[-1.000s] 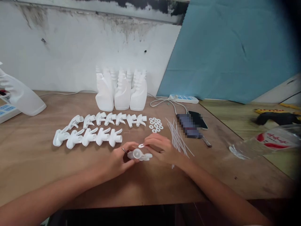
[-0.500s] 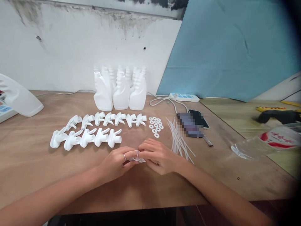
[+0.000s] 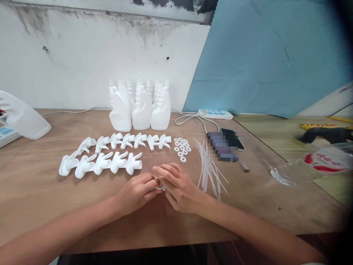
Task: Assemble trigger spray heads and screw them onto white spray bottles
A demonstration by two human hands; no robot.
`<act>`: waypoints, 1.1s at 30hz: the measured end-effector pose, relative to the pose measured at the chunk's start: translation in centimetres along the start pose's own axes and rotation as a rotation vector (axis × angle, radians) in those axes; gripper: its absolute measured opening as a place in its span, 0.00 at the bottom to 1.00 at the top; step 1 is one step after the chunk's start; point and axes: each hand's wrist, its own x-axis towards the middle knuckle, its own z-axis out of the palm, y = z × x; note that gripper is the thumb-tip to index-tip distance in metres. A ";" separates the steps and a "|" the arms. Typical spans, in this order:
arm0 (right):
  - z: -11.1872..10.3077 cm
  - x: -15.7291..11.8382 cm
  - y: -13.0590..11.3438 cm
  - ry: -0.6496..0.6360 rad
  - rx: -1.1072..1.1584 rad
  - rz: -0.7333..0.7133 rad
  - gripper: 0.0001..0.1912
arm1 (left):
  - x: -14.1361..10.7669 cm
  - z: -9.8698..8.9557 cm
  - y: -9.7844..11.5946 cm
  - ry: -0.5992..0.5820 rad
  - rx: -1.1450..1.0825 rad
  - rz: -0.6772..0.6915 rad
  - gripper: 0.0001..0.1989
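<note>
White plastic trigger spray head [image 3: 160,188], mostly hidden, between hands over brown wooden surface [image 3: 154,235]. Bare left hand [image 3: 138,191]: grip closed on it; bare right hand [image 3: 179,188] covering it, hold unclear. Probably light, stiff, slick; best held by body.

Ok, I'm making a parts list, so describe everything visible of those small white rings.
The small white rings are flat, each with a round central hole; they look like plastic or foam, though I can't tell which. They lie in a loose cluster on the brown table, some seeming to touch or overlap, between the white sprayer heads and the thin white tubes. The right hand is near but not touching them.
</note>
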 end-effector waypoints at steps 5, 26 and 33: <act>-1.3 0.4 -0.2 -0.114 0.335 0.092 0.25 | 0.1 -0.1 0.1 0.006 0.073 0.041 0.07; -7.7 -4.4 12.8 -0.515 -0.289 1.123 0.11 | -0.3 0.5 -0.1 -0.090 -0.146 -0.374 0.15; -7.1 -4.6 13.1 -0.515 -0.261 1.130 0.09 | 0.1 -0.1 0.4 -0.103 -0.189 -0.450 0.14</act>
